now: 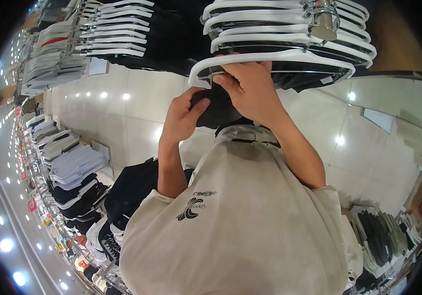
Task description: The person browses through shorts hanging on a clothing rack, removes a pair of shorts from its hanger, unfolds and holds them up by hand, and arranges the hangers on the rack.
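Note:
My left hand (180,117) is closed on a dark garment (217,109), its thumb lying on top of the cloth. The garment bunches between my two hands, and its exact kind is hidden. My right hand (251,89) is closed at the left part of a white hanger (297,58), over the lower bar and close to the clip. Its fingertips reach behind the hanger's top arm, so part of the grip is out of sight. This hanger is the nearest one on the rack.
Several white hangers (260,28) with black clothes hang behind it on a metal rail end (324,30). Another row of hangers (117,32) is at the upper left. Clothes racks (75,164) line the left side, and more clothes (375,233) hang at the lower right. The floor (139,103) is pale tile.

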Demonstrator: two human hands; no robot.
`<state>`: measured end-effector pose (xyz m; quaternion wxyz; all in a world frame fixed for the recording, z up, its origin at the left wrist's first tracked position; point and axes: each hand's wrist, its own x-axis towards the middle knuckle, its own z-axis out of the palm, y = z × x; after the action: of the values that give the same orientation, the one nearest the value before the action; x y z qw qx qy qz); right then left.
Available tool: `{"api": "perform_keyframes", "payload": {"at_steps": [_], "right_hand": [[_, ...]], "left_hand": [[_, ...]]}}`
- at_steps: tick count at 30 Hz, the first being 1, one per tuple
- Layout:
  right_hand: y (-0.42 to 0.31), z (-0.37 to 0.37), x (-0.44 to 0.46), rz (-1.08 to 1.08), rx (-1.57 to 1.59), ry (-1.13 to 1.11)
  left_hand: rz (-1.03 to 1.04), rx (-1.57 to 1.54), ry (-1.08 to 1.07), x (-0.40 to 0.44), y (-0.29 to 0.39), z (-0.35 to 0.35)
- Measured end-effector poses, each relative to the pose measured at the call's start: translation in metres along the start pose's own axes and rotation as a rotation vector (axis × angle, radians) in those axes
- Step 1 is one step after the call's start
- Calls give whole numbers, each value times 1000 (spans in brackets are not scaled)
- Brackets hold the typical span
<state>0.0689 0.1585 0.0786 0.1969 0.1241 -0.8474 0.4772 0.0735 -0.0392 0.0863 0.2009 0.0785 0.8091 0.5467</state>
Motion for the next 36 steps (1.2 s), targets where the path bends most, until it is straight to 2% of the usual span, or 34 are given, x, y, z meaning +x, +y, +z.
{"api": "perform_keyframes", "payload": {"at_steps": [3, 6, 9, 12, 15, 18, 24, 27, 30, 33, 36], "right_hand": [[2, 0, 0, 59, 53, -22], [2, -1, -1, 92, -61, -53], [6, 10, -8, 123, -357, -50], [5, 20, -12, 195, -513, -87], [7, 25, -11, 130, -591, 56], [19, 29, -12, 70, -593, 95], [39, 32, -24, -244, -454, 384], [31, 16, -26, -393, -391, 382], [7, -17, 12, -398, -510, 161], [17, -13, 27, -353, -555, -78], [12, -12, 29, -322, -614, -152]], "left_hand": [[42, 79, -31, 4, -8, 1], [64, 23, -29, 5, -11, 6], [8, 31, -33, 6, -13, 2], [15, 11, -21, 7, -11, 2], [12, 11, -19, 9, -12, 0], [22, 24, -23, 11, -15, -3], [25, -45, -16, 15, -13, -1], [6, 9, -50, 16, -13, -6], [20, 32, -68, 17, -14, -8], [-60, -6, -109, 15, -8, -9], [-70, -11, -98, 15, -6, -10]]}}
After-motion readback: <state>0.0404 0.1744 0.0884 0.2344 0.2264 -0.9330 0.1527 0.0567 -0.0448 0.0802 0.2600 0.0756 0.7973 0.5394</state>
